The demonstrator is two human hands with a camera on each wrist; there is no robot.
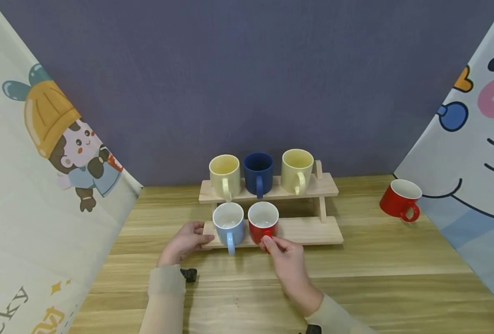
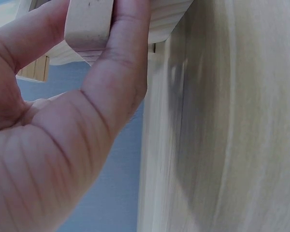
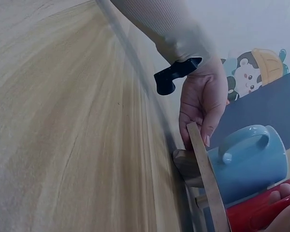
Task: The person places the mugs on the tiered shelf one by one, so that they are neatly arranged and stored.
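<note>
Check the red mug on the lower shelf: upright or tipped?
Upright. The red mug stands with its white inside open upward beside the light blue mug, the right hand pinching its handle.

Three mugs (image 1: 258, 174) stand on the rack (image 1: 313, 229) behind two mugs (image 1: 247, 222)

Bare surface (image 1: 355, 287) is lying open along the near edge and out toward the right edge, giving a hand free passage. The wooden rack (image 1: 313, 229) is standing mid-surface toward the far edge, blocking approach from behind. The lower shelf's right half is sitting bare; its left half is being taken up by the light blue mug (image 1: 228, 222) and the red mug (image 1: 263, 221), just beside each other. The upper shelf is carrying three mugs packed close. A second red mug (image 1: 400, 198) is standing well apart near the right edge. The left hand (image 1: 184, 243) is closing off the rack's left end.
</note>
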